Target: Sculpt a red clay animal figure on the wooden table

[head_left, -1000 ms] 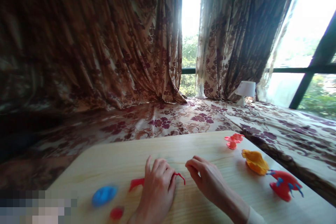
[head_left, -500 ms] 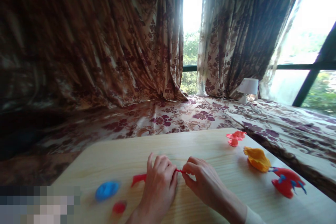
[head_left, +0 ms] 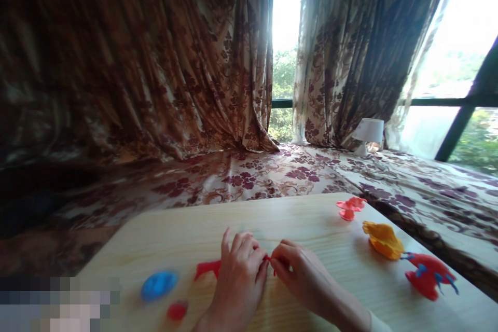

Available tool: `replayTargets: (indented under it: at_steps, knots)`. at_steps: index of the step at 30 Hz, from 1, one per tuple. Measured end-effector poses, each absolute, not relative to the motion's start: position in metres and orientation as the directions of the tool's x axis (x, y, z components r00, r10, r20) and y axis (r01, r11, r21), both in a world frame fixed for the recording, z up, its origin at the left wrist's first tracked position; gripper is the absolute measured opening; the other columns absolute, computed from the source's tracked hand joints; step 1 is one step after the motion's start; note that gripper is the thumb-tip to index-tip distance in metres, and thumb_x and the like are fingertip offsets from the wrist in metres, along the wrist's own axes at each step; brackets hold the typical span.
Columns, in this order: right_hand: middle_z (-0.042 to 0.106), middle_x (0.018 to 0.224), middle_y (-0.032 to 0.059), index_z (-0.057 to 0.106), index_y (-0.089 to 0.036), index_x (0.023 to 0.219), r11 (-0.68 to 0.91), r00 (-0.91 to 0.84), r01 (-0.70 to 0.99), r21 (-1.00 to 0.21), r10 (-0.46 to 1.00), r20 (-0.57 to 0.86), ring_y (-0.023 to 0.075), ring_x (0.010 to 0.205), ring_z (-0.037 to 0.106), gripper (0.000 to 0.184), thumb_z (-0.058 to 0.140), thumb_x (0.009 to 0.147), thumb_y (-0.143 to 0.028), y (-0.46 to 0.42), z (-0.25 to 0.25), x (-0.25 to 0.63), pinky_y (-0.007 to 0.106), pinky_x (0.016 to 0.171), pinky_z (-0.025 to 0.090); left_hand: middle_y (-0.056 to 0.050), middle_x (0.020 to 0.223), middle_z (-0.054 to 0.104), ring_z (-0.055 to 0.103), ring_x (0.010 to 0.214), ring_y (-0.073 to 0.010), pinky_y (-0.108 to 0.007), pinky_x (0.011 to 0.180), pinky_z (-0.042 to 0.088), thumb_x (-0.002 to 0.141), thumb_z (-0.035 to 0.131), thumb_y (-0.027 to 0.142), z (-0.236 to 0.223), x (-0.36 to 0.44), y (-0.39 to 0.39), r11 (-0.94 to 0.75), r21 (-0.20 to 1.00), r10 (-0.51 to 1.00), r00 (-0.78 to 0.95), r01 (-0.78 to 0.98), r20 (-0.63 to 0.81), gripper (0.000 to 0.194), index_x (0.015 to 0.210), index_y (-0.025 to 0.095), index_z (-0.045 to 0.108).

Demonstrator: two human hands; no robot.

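Low over the table, my left hand is closed, thumb and forefinger pinching a piece of red modelling clay. The wider end of that clay sticks out to the left of the hand. A thin red strand crosses the small gap between both hands. My right hand pinches the strand, and a short end hangs below its fingertips. Part of the clay is hidden behind my left hand. To the left lie a blue clay disc and a small red clay lump, both slightly blurred.
Along the right side of the wooden table stand a pink clay figure, an orange clay piece and a red figure with blue parts. Beyond are floral fabric, curtains and a white lamp. Blurred blocks cover the lower left corner.
My hands have come slightly closer together, and a short red end now shows below my right fingertips. The whole view has shifted slightly; the other clay pieces stay in place.
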State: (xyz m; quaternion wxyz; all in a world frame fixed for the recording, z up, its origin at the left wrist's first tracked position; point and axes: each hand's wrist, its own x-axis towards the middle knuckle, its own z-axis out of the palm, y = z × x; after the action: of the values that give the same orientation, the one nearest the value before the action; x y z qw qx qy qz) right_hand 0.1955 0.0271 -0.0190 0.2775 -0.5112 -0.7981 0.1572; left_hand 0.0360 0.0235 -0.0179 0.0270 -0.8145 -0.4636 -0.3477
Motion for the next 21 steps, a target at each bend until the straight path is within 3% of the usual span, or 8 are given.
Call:
replayTargets:
  at_steps: [4, 10, 21]
  knots:
    - [0.057, 0.066, -0.0008, 0.057, -0.018, 0.062, 0.449, -0.342, 0.717, -0.533, 0.893, 0.292, 0.0112, 0.06, 0.054, 0.03, 0.043, 0.089, -0.018, 0.0317, -0.0187, 0.2017, 0.021, 0.058, 0.034, 0.001, 0.08, 0.064, 0.056, 0.094, -0.0205, -0.059, 0.103, 0.023, 0.078, 0.055, 0.013, -0.0194, 0.0361, 0.0244, -0.559, 0.303, 0.748, 0.312, 0.771, 0.586, 0.014, 0.074, 0.024, 0.063]
    - [0.059, 0.076, -0.0009, 0.059, -0.019, 0.078, 0.498, -0.364, 0.654, -0.569, 0.867, 0.341, 0.0121, 0.068, 0.054, 0.015, 0.048, 0.083, -0.01, 0.0324, -0.0161, 0.2052, 0.02, 0.063, 0.037, 0.002, 0.081, 0.063, 0.055, 0.095, -0.0197, -0.057, 0.104, 0.022, 0.078, 0.054, 0.011, -0.0205, 0.0361, 0.0243, -0.557, 0.316, 0.755, 0.311, 0.768, 0.576, 0.015, 0.075, 0.023, 0.062]
    - [0.061, 0.073, -0.0029, 0.055, -0.02, 0.076, 0.54, -0.408, 0.579, -0.611, 0.841, 0.356, 0.011, 0.066, 0.055, 0.015, 0.05, 0.078, -0.006, 0.0302, -0.0257, 0.1992, 0.019, 0.062, 0.038, 0.002, 0.082, 0.063, 0.055, 0.097, -0.0202, -0.056, 0.104, 0.022, 0.079, 0.055, 0.014, -0.022, 0.0351, 0.0248, -0.559, 0.313, 0.759, 0.322, 0.768, 0.566, 0.011, 0.075, 0.023, 0.061]
